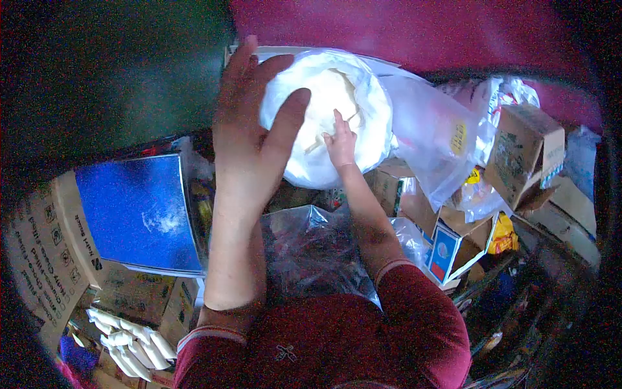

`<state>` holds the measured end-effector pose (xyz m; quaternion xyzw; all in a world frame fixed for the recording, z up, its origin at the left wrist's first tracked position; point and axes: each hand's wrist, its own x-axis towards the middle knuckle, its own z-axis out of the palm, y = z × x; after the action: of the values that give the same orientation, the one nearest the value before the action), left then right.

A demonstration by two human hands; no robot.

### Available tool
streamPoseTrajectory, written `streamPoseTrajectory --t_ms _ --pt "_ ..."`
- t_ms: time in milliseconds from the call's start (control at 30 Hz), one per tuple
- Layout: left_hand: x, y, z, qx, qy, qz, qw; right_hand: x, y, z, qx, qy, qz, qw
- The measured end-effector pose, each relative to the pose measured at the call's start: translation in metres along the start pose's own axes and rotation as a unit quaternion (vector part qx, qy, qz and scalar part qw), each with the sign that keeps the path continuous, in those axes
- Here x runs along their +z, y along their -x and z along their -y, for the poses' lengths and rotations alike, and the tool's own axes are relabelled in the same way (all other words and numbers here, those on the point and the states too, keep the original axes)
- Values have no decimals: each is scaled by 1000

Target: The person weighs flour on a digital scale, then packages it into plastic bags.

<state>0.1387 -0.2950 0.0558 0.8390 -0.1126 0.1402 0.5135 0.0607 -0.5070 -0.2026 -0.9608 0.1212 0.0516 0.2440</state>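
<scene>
My left hand [256, 123] is raised close to the camera with fingers apart and nothing in it. It overlaps the left side of a round white plastic-lined container [382, 123] in this view. Inside the liner lies bright white content [327, 91], washed out by glare. My right hand [341, 144] reaches over the inside of the container, fingers spread. Beside its thumb is a small pale piece [314, 144]. A clear plastic bag [311, 246] lies between my forearms, in front of the container.
A translucent bag [434, 136] hangs right of the container, near an open cardboard box [528, 155]. At left are a blue panel [139, 214] and a printed carton [48, 253]. Several white wrapped sticks [133, 343] lie lower left. A yellow packet [504, 235] sits at right.
</scene>
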Motion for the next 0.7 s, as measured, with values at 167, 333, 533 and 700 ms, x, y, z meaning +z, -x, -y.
streamPoseTrajectory --t_ms 167,333,533,700 --pt "12 4 -6 -61 79 -11 995 -51 15 12 -30 -55 -23 998" --pt "12 3 3 28 -13 2 1000 -118 34 26 -62 -88 -94 990" --pt "23 10 18 -8 -38 58 998 -237 94 35 -42 -89 -158 982" --pt "38 15 73 -6 -58 141 988 -297 195 -3 8 -103 -228 968"
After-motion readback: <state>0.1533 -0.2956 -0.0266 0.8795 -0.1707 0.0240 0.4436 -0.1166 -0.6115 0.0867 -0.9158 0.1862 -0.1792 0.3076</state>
